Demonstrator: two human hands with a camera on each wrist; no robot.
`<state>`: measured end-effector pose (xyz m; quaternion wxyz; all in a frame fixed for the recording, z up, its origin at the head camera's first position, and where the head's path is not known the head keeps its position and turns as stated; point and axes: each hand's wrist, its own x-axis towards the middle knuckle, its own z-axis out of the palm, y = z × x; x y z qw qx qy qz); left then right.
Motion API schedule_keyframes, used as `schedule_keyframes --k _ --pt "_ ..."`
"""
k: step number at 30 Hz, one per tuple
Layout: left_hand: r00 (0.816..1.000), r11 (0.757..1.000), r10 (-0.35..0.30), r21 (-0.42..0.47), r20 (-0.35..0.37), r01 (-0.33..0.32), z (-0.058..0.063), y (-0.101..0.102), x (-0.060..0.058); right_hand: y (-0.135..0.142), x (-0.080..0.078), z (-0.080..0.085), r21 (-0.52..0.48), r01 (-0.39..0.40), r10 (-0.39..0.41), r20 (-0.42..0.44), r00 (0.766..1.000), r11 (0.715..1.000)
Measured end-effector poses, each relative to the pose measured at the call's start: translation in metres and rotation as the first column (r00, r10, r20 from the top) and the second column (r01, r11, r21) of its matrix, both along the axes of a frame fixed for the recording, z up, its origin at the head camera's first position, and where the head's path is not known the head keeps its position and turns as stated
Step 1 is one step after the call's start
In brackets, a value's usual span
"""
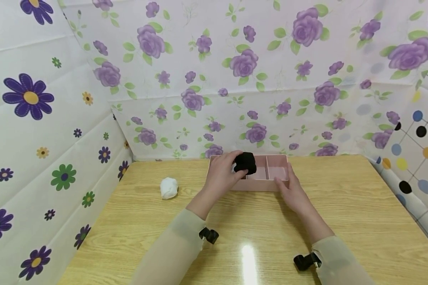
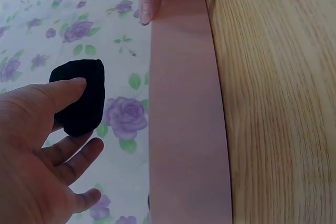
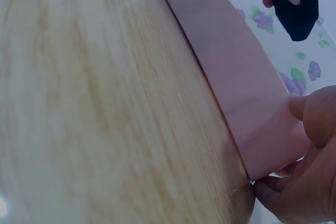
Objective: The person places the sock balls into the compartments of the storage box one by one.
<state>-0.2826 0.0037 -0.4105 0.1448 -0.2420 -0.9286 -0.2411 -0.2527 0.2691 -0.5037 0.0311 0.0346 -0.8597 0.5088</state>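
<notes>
My left hand [image 1: 221, 172] pinches a small folded bundle of black cloth [image 1: 245, 163] between thumb and fingers, raised over the left part of a pink divided box [image 1: 255, 185]. In the left wrist view the thumb lies across the black bundle [image 2: 86, 100], and the lower fingers are spread apart from it. My right hand [image 1: 294, 194] grips the box's right end, its thumb on the front wall and its fingers around the side. The middle and right compartments show their pink floors; the left one is mostly hidden behind my left hand and the bundle.
A crumpled-looking white bundle [image 1: 169, 188] lies on the wooden table [image 1: 271, 237], left of the box. Behind the box, a flowered cloth wall [image 1: 207, 130] rises from the table's back edge. Patterned cloth also hangs at both sides.
</notes>
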Motion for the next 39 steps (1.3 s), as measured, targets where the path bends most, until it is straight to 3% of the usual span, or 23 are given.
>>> schedule_keyframes --k 9,20,32,39 --pt "0.998 0.999 0.019 -0.042 0.062 -0.016 -0.014 0.01 -0.017 -0.001 0.001 -0.002 -0.005 0.002 -0.002 0.003 1.0 1.0" --pt "0.992 0.999 0.022 -0.051 0.127 -0.016 -0.03 0.027 -0.026 -0.001 0.003 -0.001 0.022 0.011 -0.013 0.058 0.998 1.0" --pt "0.996 0.992 0.026 -0.122 0.086 -0.015 -0.048 0.04 -0.036 0.0 0.001 -0.006 0.008 0.028 -0.028 0.023 0.999 1.0" --pt "0.994 0.996 0.035 -0.085 0.105 -0.026 -0.051 0.044 -0.037 0.0 0.002 0.0 0.017 0.024 -0.024 0.029 0.999 1.0"
